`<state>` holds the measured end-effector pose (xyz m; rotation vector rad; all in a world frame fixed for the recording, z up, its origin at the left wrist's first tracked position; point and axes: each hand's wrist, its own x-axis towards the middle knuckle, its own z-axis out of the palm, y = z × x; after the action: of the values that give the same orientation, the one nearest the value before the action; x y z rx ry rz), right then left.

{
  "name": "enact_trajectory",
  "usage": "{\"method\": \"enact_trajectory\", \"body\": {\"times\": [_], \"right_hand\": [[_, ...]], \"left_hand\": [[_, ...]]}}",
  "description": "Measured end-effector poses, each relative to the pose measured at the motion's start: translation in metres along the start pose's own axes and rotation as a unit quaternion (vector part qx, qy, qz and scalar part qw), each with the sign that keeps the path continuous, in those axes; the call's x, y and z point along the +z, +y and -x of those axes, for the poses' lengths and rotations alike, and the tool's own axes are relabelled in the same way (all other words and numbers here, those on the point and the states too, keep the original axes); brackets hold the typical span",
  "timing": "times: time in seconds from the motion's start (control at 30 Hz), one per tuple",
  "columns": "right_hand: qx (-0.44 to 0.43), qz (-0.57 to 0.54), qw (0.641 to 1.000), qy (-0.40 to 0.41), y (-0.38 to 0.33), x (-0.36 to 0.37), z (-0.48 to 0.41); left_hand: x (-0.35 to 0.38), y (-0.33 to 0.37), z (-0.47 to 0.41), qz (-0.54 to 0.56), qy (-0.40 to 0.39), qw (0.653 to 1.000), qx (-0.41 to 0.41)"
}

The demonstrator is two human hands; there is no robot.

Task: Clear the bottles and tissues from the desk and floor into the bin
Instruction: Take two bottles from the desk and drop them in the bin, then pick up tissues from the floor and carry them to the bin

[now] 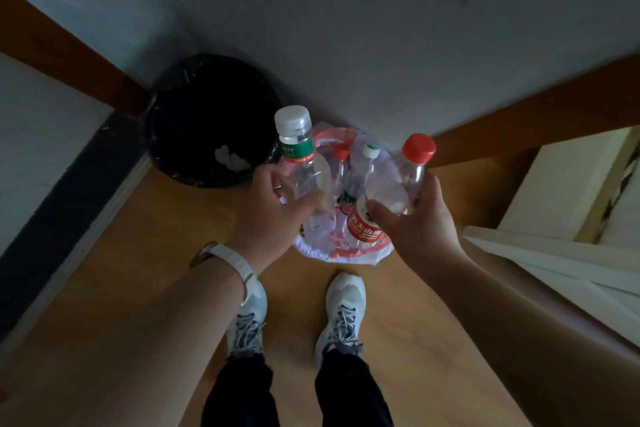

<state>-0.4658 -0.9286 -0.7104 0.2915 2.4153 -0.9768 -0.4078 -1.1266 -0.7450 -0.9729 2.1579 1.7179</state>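
Observation:
My left hand (273,208) grips a clear bottle with a white cap and green label (299,156). My right hand (412,218) grips a clear bottle with a red cap (414,163). Both bottles are held upright over a white and red plastic bag (349,253) on the floor, which holds several more bottles, one with a red label (363,227). A round black bin (211,118) lined with a black bag stands in the corner to the left. White tissues (230,158) lie inside it.
The floor is wood. Grey walls with a brown skirting board (519,121) meet behind the bin. A pale piece of furniture (568,184) stands on the right. My two feet in white shoes (341,315) stand just before the bag.

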Motion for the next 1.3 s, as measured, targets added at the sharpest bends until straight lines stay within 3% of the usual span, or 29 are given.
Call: {"method": "enact_trajectory", "body": {"times": [0.23,0.47,0.67,0.9,1.07,1.3], "right_hand": [[0.033,-0.006,0.999,-0.019,0.054,0.054,-0.033],[0.059,0.024,0.997,-0.031,0.046,0.047,-0.012],[0.025,0.102,0.994,-0.041,-0.011,-0.003,0.033],[-0.033,0.143,0.989,-0.001,-0.113,-0.079,0.104],[-0.092,0.245,0.964,0.040,-0.184,-0.138,0.172],[-0.141,0.333,0.930,0.069,-0.229,-0.204,0.273]], "left_hand": [[0.042,-0.066,-0.044,-0.070,-0.055,0.996,0.005],[0.020,-0.051,-0.032,-0.136,-0.103,0.985,0.009],[-0.045,0.037,0.012,-0.254,-0.111,0.951,0.140],[-0.122,0.171,0.059,-0.410,-0.135,0.843,0.322],[-0.158,0.247,0.112,-0.455,-0.121,0.795,0.383],[-0.181,0.314,0.194,-0.462,-0.142,0.766,0.424]]}}
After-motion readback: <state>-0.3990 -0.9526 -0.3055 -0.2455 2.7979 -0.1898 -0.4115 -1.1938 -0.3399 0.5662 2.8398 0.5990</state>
